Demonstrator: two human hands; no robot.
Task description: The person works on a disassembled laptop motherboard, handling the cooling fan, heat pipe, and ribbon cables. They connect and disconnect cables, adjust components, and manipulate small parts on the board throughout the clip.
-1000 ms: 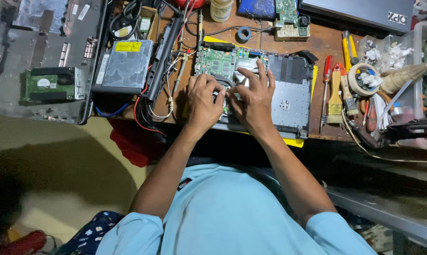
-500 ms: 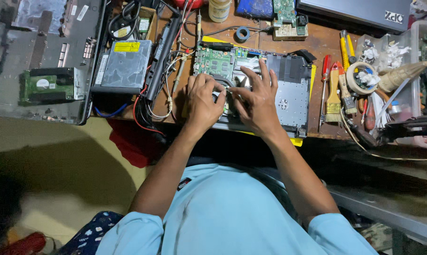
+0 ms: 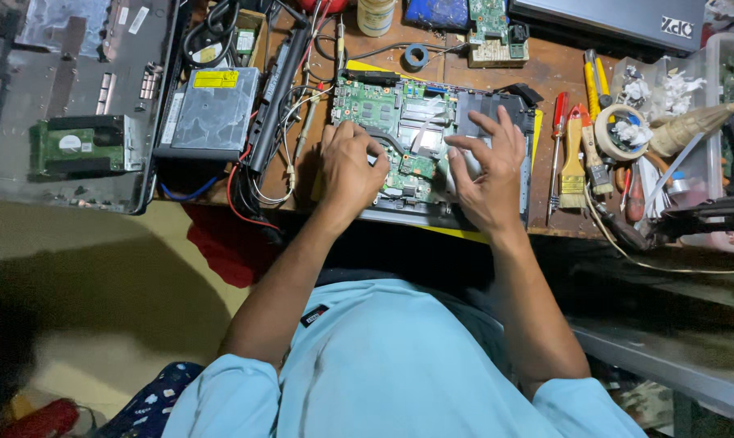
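A cluttered wooden workbench (image 3: 562, 61) is seen across the upper frame; an opened laptop chassis (image 3: 497, 122) with its green circuit board (image 3: 383, 109) exposed is placed at upper centre; the left hand (image 3: 351, 166) is rested curled on the board, fingers drawn together, nothing visibly clamped; the right hand (image 3: 485, 174) is laid flat on the chassis, fingers spread apart; a red-handled screwdriver (image 3: 558, 134) and a brush (image 3: 574, 158) are noted just right of the chassis; a silver drive (image 3: 213, 113) is lodged to the left.
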